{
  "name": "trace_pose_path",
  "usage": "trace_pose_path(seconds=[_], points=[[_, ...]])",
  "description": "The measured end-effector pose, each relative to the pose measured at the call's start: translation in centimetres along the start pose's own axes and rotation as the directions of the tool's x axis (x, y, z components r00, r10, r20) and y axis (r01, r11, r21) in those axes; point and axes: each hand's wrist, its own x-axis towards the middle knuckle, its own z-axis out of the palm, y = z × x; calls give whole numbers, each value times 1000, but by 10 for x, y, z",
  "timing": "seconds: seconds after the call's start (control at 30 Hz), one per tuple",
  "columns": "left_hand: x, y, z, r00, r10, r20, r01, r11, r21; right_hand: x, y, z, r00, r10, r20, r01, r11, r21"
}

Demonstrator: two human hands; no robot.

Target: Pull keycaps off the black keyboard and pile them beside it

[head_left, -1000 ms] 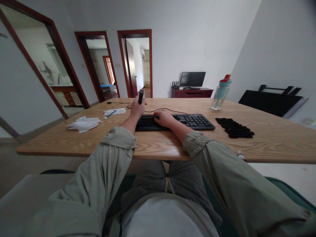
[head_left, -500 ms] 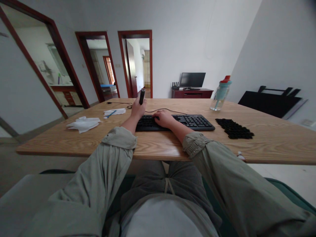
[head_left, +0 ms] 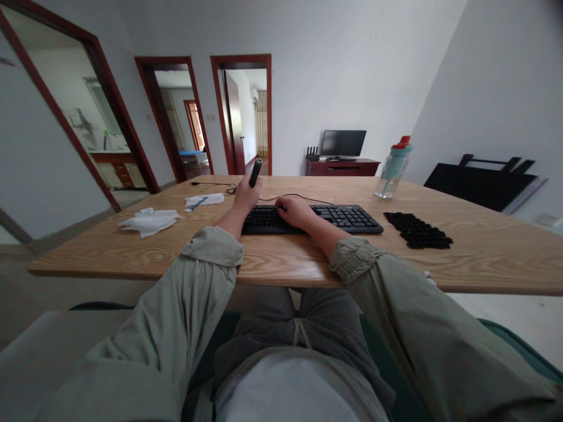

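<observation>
My left hand [head_left: 247, 193] is closed around a short black cylinder [head_left: 255, 172] that looks like a small flashlight, holding it upright and slightly tilted above the far left end of the black keyboard [head_left: 356, 220]. Over the keyboard's left-middle part, my right hand [head_left: 295, 212] has its fingers pinched together. A small dark piece, possibly a keycap, shows at the fingertips, too small to name surely. Parts of the keyboard lie hidden under both hands. To its right, small black pieces [head_left: 417, 230] resembling keycaps lie in close rows on the wooden table [head_left: 281, 264].
Crumpled white tissue [head_left: 149, 221] lies at the left, with a thin blue stick [head_left: 197, 204] on another tissue behind it. A black cable [head_left: 211, 183] runs behind the keyboard. A clear bottle with a red lid [head_left: 393, 170] stands at the back right. A small white item [head_left: 428, 275] sits by the front edge.
My right hand has shifted slightly right and its fingers have drawn together over the keyboard. The black cylinder in my left hand leans a little further right.
</observation>
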Motion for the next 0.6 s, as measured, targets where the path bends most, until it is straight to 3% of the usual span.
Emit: trace_pose_path(seconds=[0.1, 0.2, 0.4, 0.5, 0.6], points=[[0, 0, 0, 1000, -4, 23, 4, 1000, 2, -4, 4, -21, 999, 15, -36, -14, 999, 34], [0, -1, -1, 999, -7, 37, 7, 1000, 8, -13, 23, -59, 997, 18, -80, -16, 999, 33], [-2, 2, -2, 993, -52, 102, 44, 996, 76, -58, 96, -157, 986, 155, -68, -162, 980, -118], [-2, 5, -2, 992, -15, 124, 6, 997, 72, -96, 137, -199, 915, 404, -8, -400, 901, -167], [-2, 7, -1, 989, 8, 149, -17, 998, 64, -141, 178, -228, 766, 624, 156, -590, 778, -216]])
